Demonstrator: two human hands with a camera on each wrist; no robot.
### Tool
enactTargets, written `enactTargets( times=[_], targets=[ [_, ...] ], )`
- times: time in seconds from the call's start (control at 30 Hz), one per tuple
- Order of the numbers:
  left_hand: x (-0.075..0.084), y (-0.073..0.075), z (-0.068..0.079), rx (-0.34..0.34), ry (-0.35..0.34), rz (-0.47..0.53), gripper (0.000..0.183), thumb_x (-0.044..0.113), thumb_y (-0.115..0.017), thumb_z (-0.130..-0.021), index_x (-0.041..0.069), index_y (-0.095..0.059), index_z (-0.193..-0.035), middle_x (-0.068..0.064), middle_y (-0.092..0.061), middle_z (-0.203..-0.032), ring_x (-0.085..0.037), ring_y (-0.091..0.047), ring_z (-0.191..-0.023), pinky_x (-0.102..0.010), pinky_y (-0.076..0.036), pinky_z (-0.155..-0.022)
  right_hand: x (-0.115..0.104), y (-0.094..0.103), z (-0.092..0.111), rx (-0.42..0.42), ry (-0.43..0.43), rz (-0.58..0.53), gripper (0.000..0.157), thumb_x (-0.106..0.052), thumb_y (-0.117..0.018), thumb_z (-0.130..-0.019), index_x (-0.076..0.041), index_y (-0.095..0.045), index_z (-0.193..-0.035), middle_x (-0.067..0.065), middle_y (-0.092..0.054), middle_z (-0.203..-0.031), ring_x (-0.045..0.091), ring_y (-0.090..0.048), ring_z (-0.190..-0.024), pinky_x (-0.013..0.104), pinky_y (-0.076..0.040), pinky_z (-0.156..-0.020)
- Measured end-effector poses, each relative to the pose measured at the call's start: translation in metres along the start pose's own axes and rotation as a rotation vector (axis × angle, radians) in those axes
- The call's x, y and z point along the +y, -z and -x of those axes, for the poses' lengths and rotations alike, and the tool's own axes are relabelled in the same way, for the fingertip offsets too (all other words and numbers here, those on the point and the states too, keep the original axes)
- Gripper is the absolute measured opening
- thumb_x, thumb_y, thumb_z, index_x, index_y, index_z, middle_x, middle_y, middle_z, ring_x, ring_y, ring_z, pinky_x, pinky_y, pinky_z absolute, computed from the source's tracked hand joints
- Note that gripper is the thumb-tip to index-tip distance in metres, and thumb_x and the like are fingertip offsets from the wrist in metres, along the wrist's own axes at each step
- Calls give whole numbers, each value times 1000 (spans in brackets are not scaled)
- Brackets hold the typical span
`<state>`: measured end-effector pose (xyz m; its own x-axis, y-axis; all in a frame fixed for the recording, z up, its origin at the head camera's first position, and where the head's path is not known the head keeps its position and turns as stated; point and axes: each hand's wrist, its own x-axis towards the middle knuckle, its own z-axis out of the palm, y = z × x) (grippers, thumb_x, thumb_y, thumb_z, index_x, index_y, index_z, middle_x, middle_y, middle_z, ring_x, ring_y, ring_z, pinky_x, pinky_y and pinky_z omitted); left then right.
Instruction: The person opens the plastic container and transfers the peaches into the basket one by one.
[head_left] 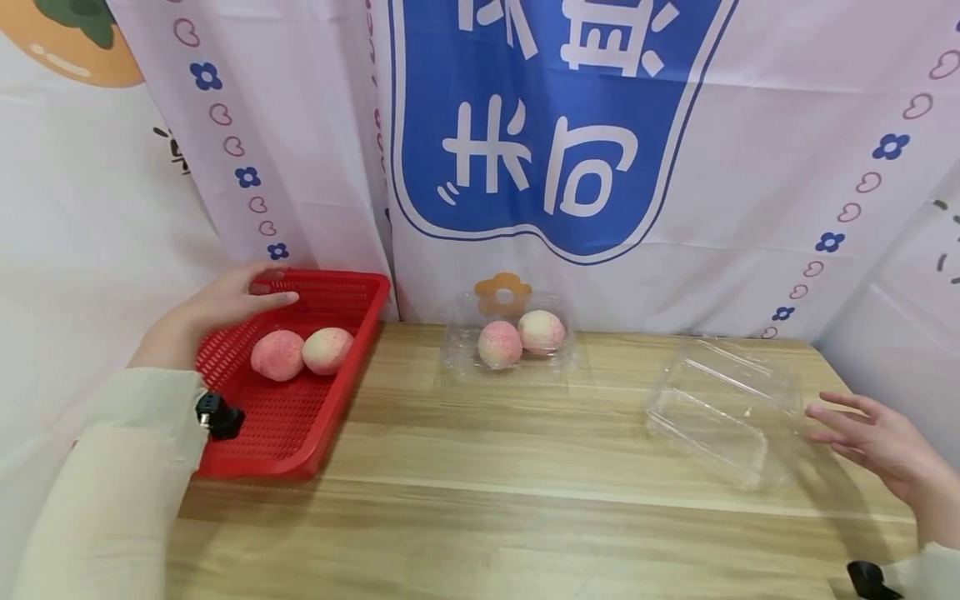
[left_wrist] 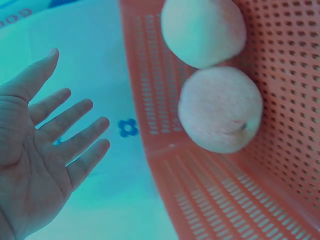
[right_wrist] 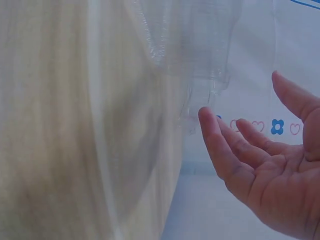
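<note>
My left hand [head_left: 240, 298] hovers over the back left of a red perforated basket [head_left: 341, 400], its fingers spread and holding nothing. Two pink-and-cream peaches lie side by side in the basket: a pinker peach [head_left: 278, 355] and a paler peach [head_left: 327, 350]. In the left wrist view the left hand [left_wrist: 40, 140] is apart from the nearer peach [left_wrist: 220, 109]. At the right my right hand [head_left: 873, 437], fingers loosely extended, is beside a clear plastic clamshell box [head_left: 712, 417]. The right wrist view shows the palm of the right hand [right_wrist: 265, 170] with nothing in it.
Against the back curtain stands another clear plastic box [head_left: 457, 358] with two peaches [head_left: 500, 344] in it. The wooden table [head_left: 480, 483] runs between the basket and the right-hand box. A printed curtain [head_left: 330, 167] hangs behind and at both sides.
</note>
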<state>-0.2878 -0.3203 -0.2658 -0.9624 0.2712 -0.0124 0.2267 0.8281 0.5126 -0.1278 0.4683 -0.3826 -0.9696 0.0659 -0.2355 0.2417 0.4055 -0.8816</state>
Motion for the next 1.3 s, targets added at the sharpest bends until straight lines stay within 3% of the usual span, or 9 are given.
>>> enactTargets(
  times=[0.07,0.17,0.47,0.6,0.7,0.8,1.13,1.23,1.3],
  targets=[
    [9,1,-2,-6,-10,9,70,33,-60,-99,-4,-30,-151,-33,-39,-148,-49,-37,-136,-68,-30,-111,-4,1,1,24,4,78,57,-33,-51,-104,-7,-29,-150,-38,-55,-97,-9,-64,-81,11,-52,-69],
    [21,0,-3,-12,-5,-10,71,34,-60,-99,0,-29,-153,-31,-37,-151,-49,-37,-137,-68,-32,-110,-12,0,0,52,30,150,83,-37,-49,-104,17,-5,-151,-40,-47,-99,-16,-59,-82,7,-49,-69],
    [59,-10,2,-19,-42,-7,71,37,-60,-98,5,-30,-154,-25,-39,-153,-46,-39,-138,-65,-37,-109,-35,-13,-8,46,132,134,76,-34,-49,-105,5,-9,-156,-46,-45,-100,-19,-57,-90,4,-44,-70],
    [78,-17,1,-26,-48,42,69,34,-60,-99,6,-29,-155,-23,-38,-155,-45,-39,-140,-63,-38,-110,-41,-17,-11,32,168,100,55,-29,-51,-104,-16,-28,-152,-44,-51,-102,-17,-59,-92,4,-45,-71],
    [92,-24,-1,-23,-76,58,67,31,-60,-99,5,-32,-153,-23,-40,-153,-44,-40,-139,-62,-37,-112,-48,-20,-12,8,201,56,36,-24,-52,-104,-34,-38,-135,-41,-56,-104,-15,-61,-92,4,-47,-73],
    [102,-30,-4,-28,-104,47,66,30,-61,-98,4,-34,-152,-23,-42,-152,-43,-40,-139,-62,-36,-112,-57,-25,-15,-15,216,43,31,-24,-52,-104,-41,-39,-127,-40,-57,-105,-15,-61,-93,5,-48,-74],
    [122,-57,-19,-89,-76,75,68,30,-61,-98,7,-31,-154,-22,-41,-152,-42,-39,-140,-59,-41,-110,-85,-42,-30,-49,225,117,57,-29,-53,-104,-7,-29,-151,-42,-53,-103,-15,-59,-95,6,-48,-77],
    [125,-67,-26,-103,-57,89,68,30,-62,-98,7,-32,-154,-20,-45,-147,-41,-42,-136,-58,-43,-109,-95,-49,-38,-64,211,161,64,-35,-52,-103,-5,-26,-154,-36,-54,-110,-17,-56,-95,27,-54,-95],
    [128,-73,-31,-112,-47,106,68,31,-62,-97,7,-32,-153,-20,-46,-146,-41,-43,-135,-56,-45,-107,-104,-54,-42,-76,195,185,70,-39,-51,-103,-3,-21,-155,-18,-59,-126,-17,-54,-96,45,-48,-107]
  ],
)
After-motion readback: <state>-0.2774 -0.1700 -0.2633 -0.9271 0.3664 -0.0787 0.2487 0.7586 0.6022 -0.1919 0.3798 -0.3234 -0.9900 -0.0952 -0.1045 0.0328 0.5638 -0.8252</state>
